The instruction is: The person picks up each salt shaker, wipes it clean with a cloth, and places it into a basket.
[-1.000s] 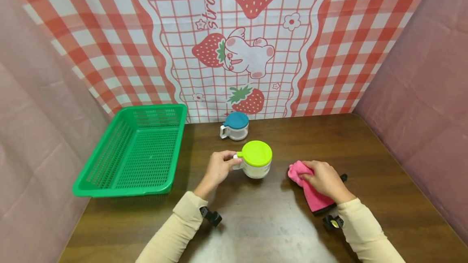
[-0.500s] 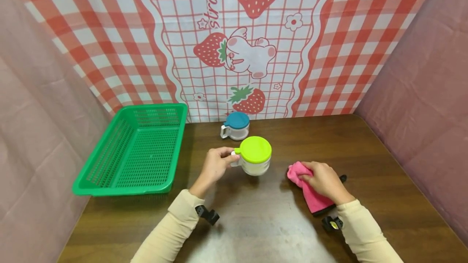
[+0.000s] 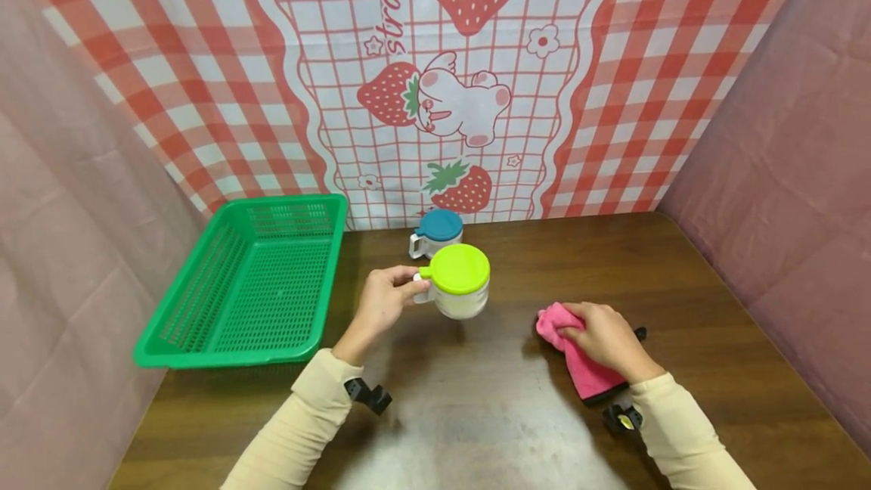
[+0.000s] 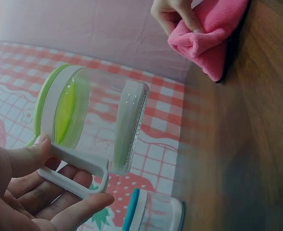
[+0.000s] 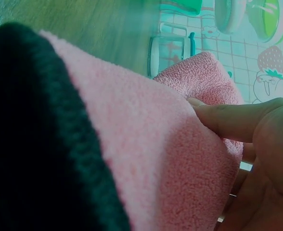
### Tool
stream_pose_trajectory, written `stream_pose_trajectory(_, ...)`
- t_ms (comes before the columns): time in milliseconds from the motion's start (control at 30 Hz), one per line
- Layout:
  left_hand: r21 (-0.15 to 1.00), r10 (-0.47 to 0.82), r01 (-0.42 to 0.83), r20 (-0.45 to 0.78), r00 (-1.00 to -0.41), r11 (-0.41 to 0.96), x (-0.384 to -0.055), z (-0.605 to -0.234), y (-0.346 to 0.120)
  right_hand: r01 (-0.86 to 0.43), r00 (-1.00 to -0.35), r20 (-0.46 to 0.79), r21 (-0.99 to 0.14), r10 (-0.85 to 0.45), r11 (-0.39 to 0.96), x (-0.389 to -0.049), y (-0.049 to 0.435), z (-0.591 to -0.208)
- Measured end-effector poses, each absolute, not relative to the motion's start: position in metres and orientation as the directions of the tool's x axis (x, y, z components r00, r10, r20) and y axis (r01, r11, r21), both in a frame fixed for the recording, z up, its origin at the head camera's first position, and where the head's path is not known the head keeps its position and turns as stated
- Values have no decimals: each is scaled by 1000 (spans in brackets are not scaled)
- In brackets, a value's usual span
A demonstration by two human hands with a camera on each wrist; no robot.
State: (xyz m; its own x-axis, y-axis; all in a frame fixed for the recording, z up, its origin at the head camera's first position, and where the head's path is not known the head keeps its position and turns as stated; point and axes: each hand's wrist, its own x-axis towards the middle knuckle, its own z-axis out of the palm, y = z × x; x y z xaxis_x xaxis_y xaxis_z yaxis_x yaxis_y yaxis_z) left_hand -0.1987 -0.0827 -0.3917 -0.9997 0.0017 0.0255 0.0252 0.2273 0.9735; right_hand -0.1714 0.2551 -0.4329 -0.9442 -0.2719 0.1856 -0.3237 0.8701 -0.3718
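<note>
My left hand [image 3: 383,301] pinches the white handle of a clear seasoning jar [image 3: 461,301] with a lime-green lid. In the left wrist view the jar [image 4: 100,118] hangs clear of the table, with thumb and fingers around its handle. A second seasoning jar [image 3: 441,227] with a blue lid stands at the back of the table, partly hidden behind the green-lidded one. To the right, my right hand [image 3: 605,335] grips a bunched pink cloth [image 3: 588,373] with a dark edge. The right wrist view shows the thumb pressed into the pink cloth [image 5: 146,125].
A green plastic basket [image 3: 333,278] with perforated sides stands at the left of the wooden table [image 3: 476,414]. A red-and-white checked strawberry curtain [image 3: 612,97] hangs behind the table's back edge. Pink cloth walls [image 3: 782,172] close off both sides.
My left hand has carried the green-lidded jar up and to the left, so it now overlaps the blue-lidded jar. The right hand and the cloth stay in place.
</note>
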Motion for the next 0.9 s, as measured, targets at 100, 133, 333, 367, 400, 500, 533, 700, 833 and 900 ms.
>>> stream_pose_trajectory(100, 973, -9, 20, 23, -1000, 231, -199, -390, -87, -314, -948, 170, -377, -268, 872, -171, 255, -433)
stream_pose_trajectory(133, 972, -12, 17, 20, -1000, 233, -200, -389, -88, -310, -950, 166, -378, -265, 872, -171, 255, -434)
stream_pose_trajectory(333, 970, -35, -11, -3, -999, 241, -202, -386, -98, -303, -952, 166, -380, -258, 874, -171, 255, -434)
stream_pose_trajectory(367, 969, -39, -13, -4, -999, 246, -202, -386, -99, -304, -952, 166, -378, -259, 874, -171, 255, -435)
stream_pose_trajectory(400, 969, -41, -14, -4, -999, 248, -202, -385, -101, -305, -951, 166, -377, -260, 874, -171, 255, -435)
stream_pose_trajectory(500, 967, -52, -16, -3, -999, 256, -203, -383, -105, -310, -949, 169, -372, -265, 875, -170, 256, -436)
stream_pose_trajectory(533, 967, -54, -17, -3, -999, 254, -204, -382, -106, -313, -948, 170, -370, -268, 875, -170, 256, -436)
stream_pose_trajectory(700, 972, -71, -27, -11, -997, 232, -207, -379, -112, -326, -944, 182, -369, -276, 870, -170, 256, -436)
stream_pose_trajectory(833, 977, -78, -45, -29, -997, 210, -208, -377, -116, -318, -946, 180, -377, -269, 870, -170, 255, -435)
stream_pose_trajectory(900, 978, -82, -50, -34, -996, 202, -208, -375, -119, -316, -947, 177, -382, -266, 869, -171, 255, -435)
